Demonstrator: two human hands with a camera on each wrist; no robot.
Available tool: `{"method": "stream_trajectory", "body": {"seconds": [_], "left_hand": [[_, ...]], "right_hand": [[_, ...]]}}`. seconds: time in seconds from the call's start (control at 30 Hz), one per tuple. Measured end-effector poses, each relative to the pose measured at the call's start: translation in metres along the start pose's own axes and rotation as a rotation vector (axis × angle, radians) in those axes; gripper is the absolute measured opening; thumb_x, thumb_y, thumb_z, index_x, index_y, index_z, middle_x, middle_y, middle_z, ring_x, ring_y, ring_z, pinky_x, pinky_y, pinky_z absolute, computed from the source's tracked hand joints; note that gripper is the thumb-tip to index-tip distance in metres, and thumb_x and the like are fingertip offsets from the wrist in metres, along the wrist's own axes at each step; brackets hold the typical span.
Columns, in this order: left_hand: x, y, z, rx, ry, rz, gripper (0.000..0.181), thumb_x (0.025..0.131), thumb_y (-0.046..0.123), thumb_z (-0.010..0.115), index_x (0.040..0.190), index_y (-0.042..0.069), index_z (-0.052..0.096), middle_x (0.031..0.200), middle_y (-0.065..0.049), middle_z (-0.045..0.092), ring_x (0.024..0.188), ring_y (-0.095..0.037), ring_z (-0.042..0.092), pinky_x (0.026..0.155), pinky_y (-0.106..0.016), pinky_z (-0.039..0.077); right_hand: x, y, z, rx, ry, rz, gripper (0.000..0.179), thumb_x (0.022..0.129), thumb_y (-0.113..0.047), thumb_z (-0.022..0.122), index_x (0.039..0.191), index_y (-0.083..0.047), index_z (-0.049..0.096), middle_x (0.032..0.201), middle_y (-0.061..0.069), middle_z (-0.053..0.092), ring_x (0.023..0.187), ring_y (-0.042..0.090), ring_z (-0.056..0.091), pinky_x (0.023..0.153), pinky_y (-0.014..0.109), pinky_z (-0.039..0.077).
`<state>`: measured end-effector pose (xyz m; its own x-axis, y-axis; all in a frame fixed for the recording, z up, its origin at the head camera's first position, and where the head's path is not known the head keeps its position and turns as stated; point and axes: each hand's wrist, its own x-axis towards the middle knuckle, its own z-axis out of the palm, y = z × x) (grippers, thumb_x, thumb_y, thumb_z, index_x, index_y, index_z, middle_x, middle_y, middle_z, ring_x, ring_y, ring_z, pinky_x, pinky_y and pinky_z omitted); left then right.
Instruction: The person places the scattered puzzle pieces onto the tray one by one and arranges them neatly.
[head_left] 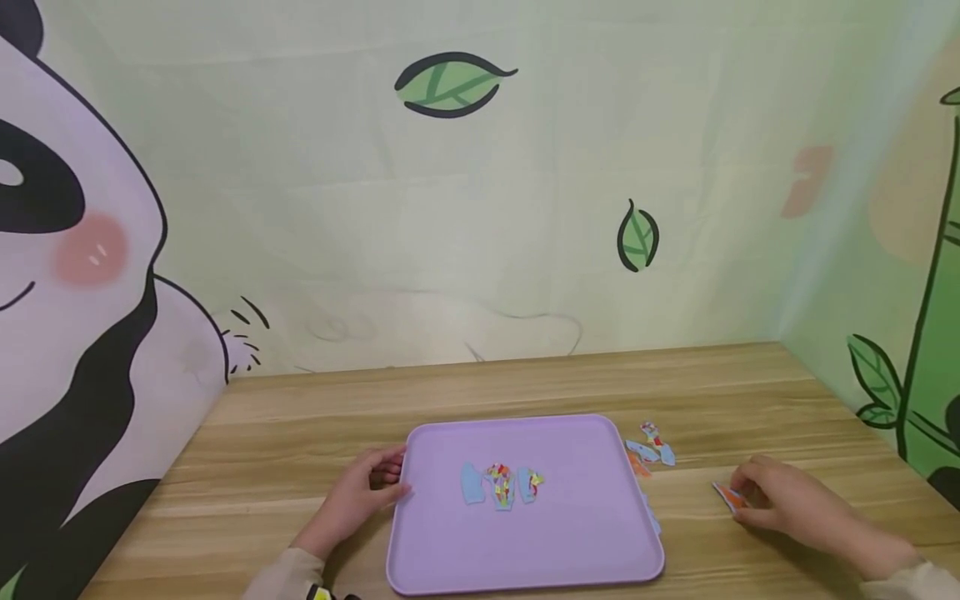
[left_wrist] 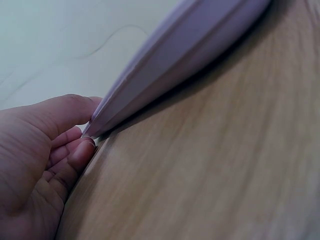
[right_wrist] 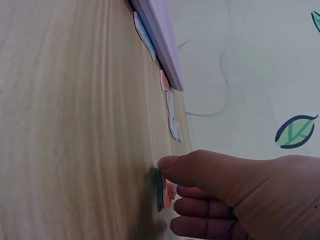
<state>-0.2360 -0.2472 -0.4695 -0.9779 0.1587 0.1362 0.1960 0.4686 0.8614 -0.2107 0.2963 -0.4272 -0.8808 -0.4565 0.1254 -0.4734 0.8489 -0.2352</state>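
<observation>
My left hand (head_left: 356,498) holds the left rim of a lavender tray (head_left: 450,558), thumb over the edge and fingers beside it. The left wrist view shows thumb and finger pinching the tray's edge (left_wrist: 150,75). On the tray lie a plain light-blue puzzle piece (head_left: 472,484), a multicoloured one (head_left: 501,487) and a blue one with a patterned side (head_left: 528,485). To the right of the tray my right hand (head_left: 798,500) pinches an orange and blue puzzle piece (head_left: 727,497) just at the tabletop; in the right wrist view the thumb partly covers this piece (right_wrist: 169,194).
Several loose puzzle pieces (head_left: 651,451) lie on the wooden table (head_left: 300,417) beyond the tray's right edge. A blue piece (head_left: 652,518) is partly hidden by that edge. A cloth backdrop (head_left: 337,208) with a panda and leaves stands behind and beside the table.
</observation>
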Motion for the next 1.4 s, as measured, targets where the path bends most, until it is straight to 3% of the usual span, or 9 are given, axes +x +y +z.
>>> {"method": "stream_trajectory", "body": {"seconds": [0.3, 0.67, 1.4], "left_hand": [[0.001, 0.0, 0.0, -0.002, 0.009, -0.019, 0.053, 0.079, 0.001, 0.075, 0.128, -0.008, 0.055, 0.112, -0.017, 0.061, 0.098, -0.019, 0.061, 0.085, -0.018, 0.055], [0.001, 0.001, 0.0, -0.009, 0.003, -0.001, 0.053, 0.079, 0.001, 0.075, 0.128, -0.009, 0.055, 0.111, -0.018, 0.061, 0.097, -0.019, 0.061, 0.084, -0.018, 0.055], [-0.002, 0.004, -0.001, -0.017, 0.008, 0.01, 0.053, 0.079, 0.001, 0.075, 0.127, -0.01, 0.054, 0.111, -0.018, 0.061, 0.097, -0.022, 0.061, 0.085, -0.022, 0.056]], "right_hand": [[0.003, -0.005, -0.006, 0.036, 0.028, -0.002, 0.027, 0.073, -0.023, 0.081, 0.087, -0.011, 0.061, 0.079, -0.009, 0.058, 0.07, -0.004, 0.048, 0.058, 0.021, 0.046], [0.011, -0.017, -0.014, 0.101, 0.039, -0.019, 0.021, 0.076, -0.02, 0.079, 0.087, -0.011, 0.063, 0.076, -0.01, 0.059, 0.068, -0.008, 0.047, 0.055, 0.019, 0.045], [0.041, -0.048, -0.029, 0.073, 0.037, -0.068, 0.021, 0.079, -0.021, 0.077, 0.091, -0.01, 0.064, 0.08, -0.01, 0.061, 0.072, 0.0, 0.05, 0.059, 0.019, 0.046]]}}
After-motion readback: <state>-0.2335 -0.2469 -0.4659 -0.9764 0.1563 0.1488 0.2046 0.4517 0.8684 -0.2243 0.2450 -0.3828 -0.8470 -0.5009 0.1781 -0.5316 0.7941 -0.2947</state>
